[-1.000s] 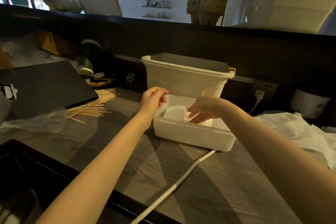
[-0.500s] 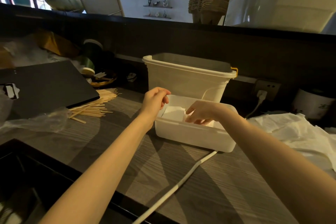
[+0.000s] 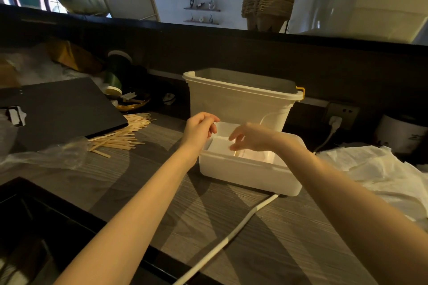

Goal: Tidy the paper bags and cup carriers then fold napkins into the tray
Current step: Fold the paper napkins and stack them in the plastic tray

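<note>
dim counter of grey wood grain (image 3: 266, 227), dark backsplash behind, pale room beyond the ledge. nearest corner to the left lost in shadow, contents unreadable. white cable (image 3: 231, 236) running below the hands, cut off at the bottom edge.

left hand (image 3: 199, 128) poised over the left end of the white tray (image 3: 250, 176), fingers loosely curled, thumb and fingertips near together, gripping nothing visible. right hand (image 3: 252, 139) just right of it above the tray, fingers spread and relaxed, holding nothing; hard to tell whether the fingertips touch anything. folded napkin (image 3: 220, 144) lying in the tray under and between both hands, partly hidden by the right fingers. tray interior beneath the right palm washed out, unclear.

right of the right forearm, loose pile of napkins (image 3: 375, 171), cut off at the edge. left of the left hand, scattered wooden stirrers (image 3: 120, 136) partly under a black board (image 3: 60, 109). just beyond the hands, tall translucent bin (image 3: 240, 102). far beyond, up on the ledge, stacked cup carriers (image 3: 268, 7).
</note>
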A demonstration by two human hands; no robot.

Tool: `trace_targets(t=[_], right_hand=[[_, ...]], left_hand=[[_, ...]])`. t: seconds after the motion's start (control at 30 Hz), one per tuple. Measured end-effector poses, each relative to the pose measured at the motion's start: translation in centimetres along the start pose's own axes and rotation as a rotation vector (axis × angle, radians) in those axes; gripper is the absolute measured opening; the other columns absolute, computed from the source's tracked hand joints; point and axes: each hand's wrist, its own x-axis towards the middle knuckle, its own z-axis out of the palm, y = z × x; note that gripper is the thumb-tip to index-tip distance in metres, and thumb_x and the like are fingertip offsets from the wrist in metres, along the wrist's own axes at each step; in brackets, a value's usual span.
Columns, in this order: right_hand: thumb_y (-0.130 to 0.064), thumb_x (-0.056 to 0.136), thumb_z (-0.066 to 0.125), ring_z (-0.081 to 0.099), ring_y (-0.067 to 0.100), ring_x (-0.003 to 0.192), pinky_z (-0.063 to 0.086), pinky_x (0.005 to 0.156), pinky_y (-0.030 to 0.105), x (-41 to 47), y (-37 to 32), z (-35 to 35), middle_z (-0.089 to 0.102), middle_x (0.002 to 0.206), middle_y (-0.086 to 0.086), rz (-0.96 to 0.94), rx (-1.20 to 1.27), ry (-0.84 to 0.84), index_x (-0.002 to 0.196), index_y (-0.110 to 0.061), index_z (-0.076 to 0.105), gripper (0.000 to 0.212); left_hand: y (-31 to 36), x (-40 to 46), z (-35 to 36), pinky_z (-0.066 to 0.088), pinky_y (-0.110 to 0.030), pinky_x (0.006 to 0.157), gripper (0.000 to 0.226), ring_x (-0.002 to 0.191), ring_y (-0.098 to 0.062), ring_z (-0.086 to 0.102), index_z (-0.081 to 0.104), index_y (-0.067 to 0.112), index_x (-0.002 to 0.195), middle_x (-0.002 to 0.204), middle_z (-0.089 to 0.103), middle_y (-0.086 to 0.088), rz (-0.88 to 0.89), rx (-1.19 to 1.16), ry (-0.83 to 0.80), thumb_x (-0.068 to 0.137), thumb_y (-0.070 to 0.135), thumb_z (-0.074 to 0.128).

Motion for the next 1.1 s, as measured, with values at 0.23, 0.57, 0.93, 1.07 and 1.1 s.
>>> trace_targets(t=[0.23, 0.57, 0.93, 1.07, 1.1], right_hand=[[-0.027, 0.096, 0.050, 0.045, 0.024, 0.127, 0.035, 0.104, 0.033, 1.3, -1.4, 1.5, 0.047, 0.141, 0.004, 0.003, -0.265, -0.091, 0.140, -0.018, 0.045, 0.045], [-0.036, 0.094, 0.052, 0.049, 0.020, 0.126, 0.037, 0.105, 0.033, -1.3, -0.5, -0.7, 0.051, 0.139, 0.004, -0.020, -0.029, 0.040, 0.135, -0.014, 0.049, 0.046], [-0.028, 0.096, 0.051, 0.057, 0.009, 0.092, 0.044, 0.083, 0.023, -13.5, 6.8, -5.4, 0.066, 0.108, -0.001, 0.077, 0.075, 0.323, 0.116, -0.016, 0.064, 0.027], [-0.027, 0.096, 0.050, 0.059, 0.010, 0.092, 0.043, 0.079, 0.021, -17.9, 10.5, -5.3, 0.066, 0.105, -0.001, 0.167, 0.129, 0.422, 0.115, -0.016, 0.063, 0.026], [-0.026, 0.096, 0.050, 0.059, 0.010, 0.092, 0.042, 0.078, 0.020, -18.7, 11.4, -5.0, 0.065, 0.105, -0.001, 0.192, 0.124, 0.444, 0.115, -0.016, 0.063, 0.025]], left_hand=[[-0.1, 0.0, -0.1, 0.036, -0.017, 0.055, 0.023, 0.058, -0.008, 0.042, 0.059, 0.017, 0.078, 0.066, 0.049, -0.001, 0.006, 0.009, -0.006, 0.095, 0.011, 0.044], [2.4, -0.6, 0.7, 0.035, -0.009, 0.045, 0.027, 0.058, -0.008, 0.044, 0.055, 0.013, 0.080, 0.067, 0.051, -0.003, 0.020, 0.127, -0.164, 0.099, 0.014, 0.036], [5.8, -5.4, 10.5, 0.038, -0.014, 0.050, 0.029, 0.059, -0.008, 0.048, 0.056, 0.018, 0.078, 0.068, 0.054, 0.000, 0.081, 0.092, -0.360, 0.099, 0.016, 0.037], [6.4, -7.3, 15.4, 0.036, -0.010, 0.045, 0.030, 0.053, -0.005, 0.049, 0.056, 0.015, 0.078, 0.066, 0.052, -0.002, 0.076, 0.074, -0.419, 0.099, 0.015, 0.036], [6.4, -7.7, 16.4, 0.036, -0.010, 0.043, 0.030, 0.051, -0.004, 0.048, 0.056, 0.014, 0.077, 0.065, 0.052, -0.003, 0.071, 0.057, -0.436, 0.099, 0.014, 0.036]])
